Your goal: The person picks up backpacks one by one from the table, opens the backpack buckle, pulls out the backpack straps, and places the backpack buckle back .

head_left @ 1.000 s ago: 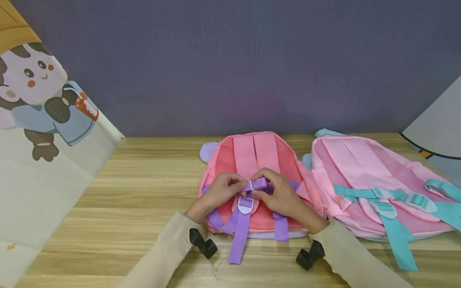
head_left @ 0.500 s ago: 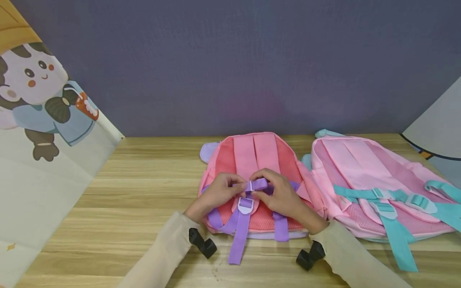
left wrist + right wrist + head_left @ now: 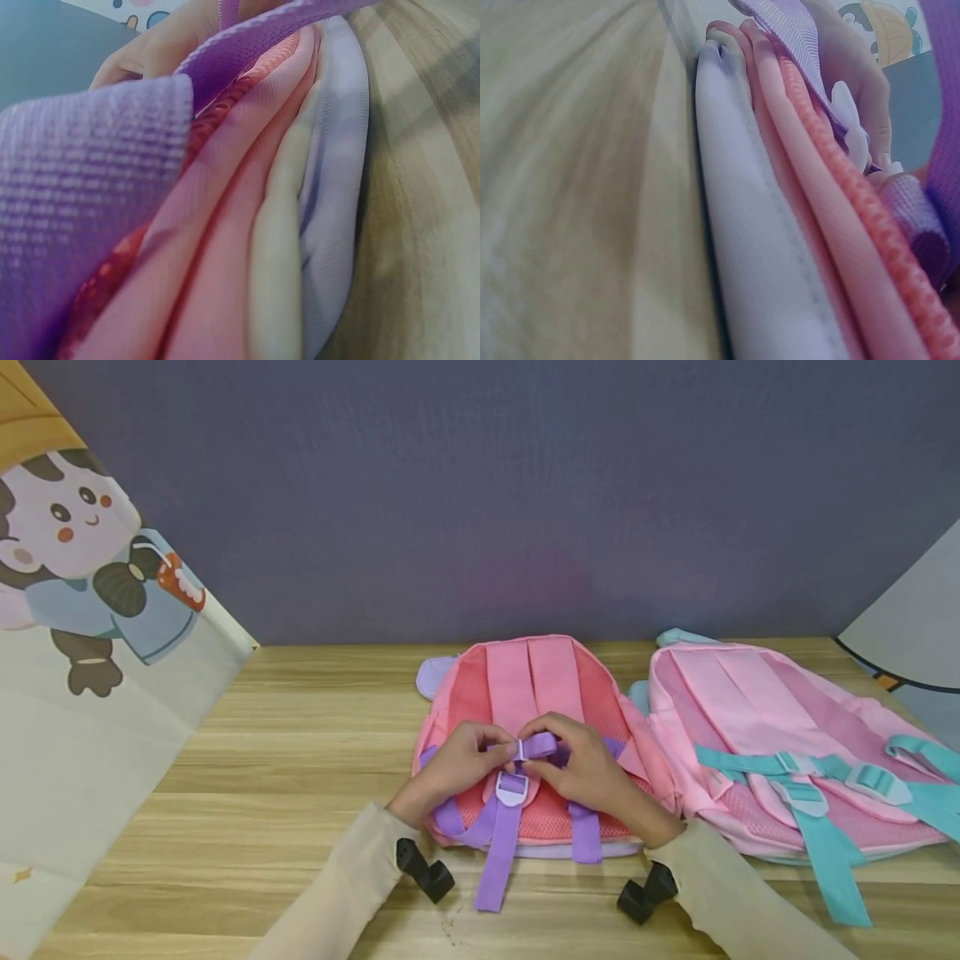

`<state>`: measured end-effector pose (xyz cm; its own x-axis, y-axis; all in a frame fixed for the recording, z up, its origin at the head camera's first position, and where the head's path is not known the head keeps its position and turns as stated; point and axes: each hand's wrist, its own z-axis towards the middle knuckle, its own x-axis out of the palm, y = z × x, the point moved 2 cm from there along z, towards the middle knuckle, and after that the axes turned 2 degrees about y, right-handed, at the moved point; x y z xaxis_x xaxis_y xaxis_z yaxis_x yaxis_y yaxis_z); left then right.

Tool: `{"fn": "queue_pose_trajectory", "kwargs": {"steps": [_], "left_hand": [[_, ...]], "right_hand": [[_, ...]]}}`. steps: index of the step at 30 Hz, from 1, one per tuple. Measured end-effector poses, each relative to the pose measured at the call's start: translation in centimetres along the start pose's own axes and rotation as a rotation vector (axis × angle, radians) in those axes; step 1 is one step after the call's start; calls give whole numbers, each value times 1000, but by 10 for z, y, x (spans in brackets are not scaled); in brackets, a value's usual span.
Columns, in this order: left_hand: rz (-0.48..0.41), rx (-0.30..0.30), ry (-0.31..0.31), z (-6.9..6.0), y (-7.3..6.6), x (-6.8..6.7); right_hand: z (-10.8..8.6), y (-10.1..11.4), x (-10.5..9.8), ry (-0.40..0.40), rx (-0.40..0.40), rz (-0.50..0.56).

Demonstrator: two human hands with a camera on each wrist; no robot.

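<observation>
A coral-pink backpack [image 3: 468,689] lies with its strap side up on the table. Over its middle, my left hand [image 3: 459,764] pinches a purple strap at a small white buckle [image 3: 521,749]. From the other side, my right hand [image 3: 583,770] pinches the loop of purple webbing [image 3: 542,744] that comes out of this buckle. Just below sits a larger white buckle [image 3: 512,788], whose purple strap end [image 3: 495,877] hangs over the bag's lower edge. Fingers partly hide the small buckle. In the left wrist view a purple strap [image 3: 90,202] fills the near left side.
To the right lies a light-pink backpack [image 3: 750,693] with teal straps [image 3: 828,868] and white buckles, against the coral one. The wooden table [image 3: 300,718] ends at a dark wall [image 3: 480,502] behind. Printed panels stand at both sides.
Both hands hold nearly the same place. The small white buckle has shifted very slightly left and down between the fingers.
</observation>
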<state>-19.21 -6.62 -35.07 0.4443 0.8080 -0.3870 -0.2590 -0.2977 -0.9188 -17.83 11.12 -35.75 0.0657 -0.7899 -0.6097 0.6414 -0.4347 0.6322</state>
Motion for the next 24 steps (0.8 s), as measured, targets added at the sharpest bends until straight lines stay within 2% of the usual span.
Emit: {"fn": "queue_pose_trajectory", "kwargs": {"steps": [14,24], "left_hand": [[-33,8,5,0,2,-1],[-81,-24,1,1,5,0]], "right_hand": [[0,1,-1,1,22,10],[0,1,-1,-11,30,17]]}}
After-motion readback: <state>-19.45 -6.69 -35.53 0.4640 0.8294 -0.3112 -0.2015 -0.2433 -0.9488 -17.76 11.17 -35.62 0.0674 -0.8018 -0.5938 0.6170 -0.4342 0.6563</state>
